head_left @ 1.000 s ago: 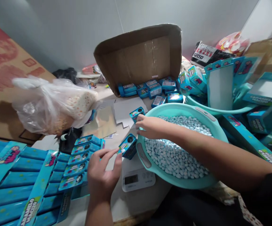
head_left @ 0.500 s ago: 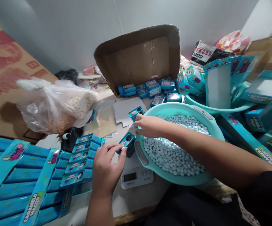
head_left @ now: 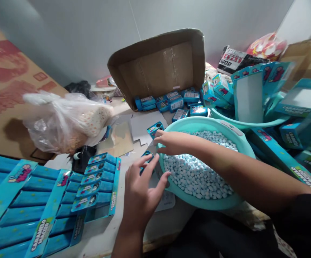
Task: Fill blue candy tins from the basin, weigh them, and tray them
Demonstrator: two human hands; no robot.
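Observation:
My left hand [head_left: 142,188] has its fingers apart, with the thumb out toward the rim of the turquoise basin [head_left: 211,204]. Just behind its fingers is a small blue candy box [head_left: 146,154], mostly hidden. My right hand [head_left: 170,141] reaches across the basin to its left rim. Its fingers are curled downward, and what they grip is hidden. Another small blue candy box [head_left: 155,128] with a round dark spot lies right beside those fingertips. Pale blue candies [head_left: 195,179] fill much of the basin. Beneath the left hand, a white scale [head_left: 167,201] is partly covered.
At the left, blue display trays [head_left: 48,211] hold rows of boxes, with a plastic bag [head_left: 66,118] behind them. A tilted cardboard box [head_left: 158,68] stands at the back, small boxes [head_left: 177,102] at its mouth. A second basin [head_left: 252,123] with packaging is at the right.
My left hand has come off the small candy box, moving right toward the basin, and its fingers have spread. My right hand stays nearly where it was.

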